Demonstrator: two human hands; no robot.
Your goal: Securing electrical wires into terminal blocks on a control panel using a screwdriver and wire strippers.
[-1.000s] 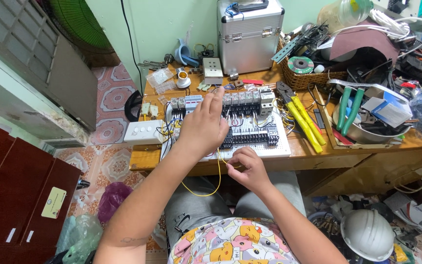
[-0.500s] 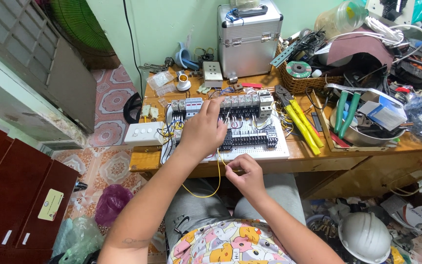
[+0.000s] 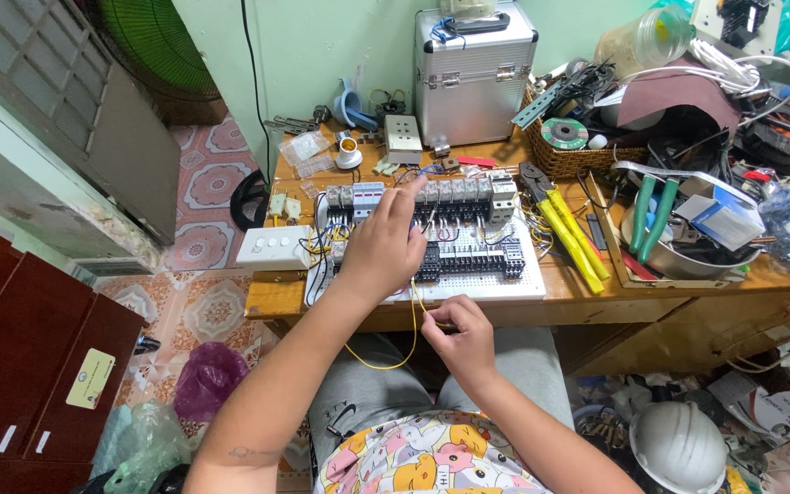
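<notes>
A white perforated wiring board (image 3: 518,285) lies on the wooden bench, carrying a row of grey circuit breakers (image 3: 468,190) and black terminal blocks (image 3: 482,262). My left hand (image 3: 381,245) rests over the board's left middle, index finger stretched up to the breaker row. A thin yellow wire (image 3: 411,337) loops down from under that hand to my right hand (image 3: 462,338), which pinches the wire just below the bench's front edge, above my lap.
A silver metal case (image 3: 473,73) stands at the back. Yellow-handled cutters (image 3: 571,229) lie right of the board, green-handled pliers (image 3: 651,212) in a tray beyond. A white switch plate (image 3: 274,247) sits at the left edge. A white hard hat (image 3: 678,446) lies on the floor.
My left hand has shifted slightly along the breaker row; my right hand has moved a little lower with the yellow wire. The view has drifted slightly.
</notes>
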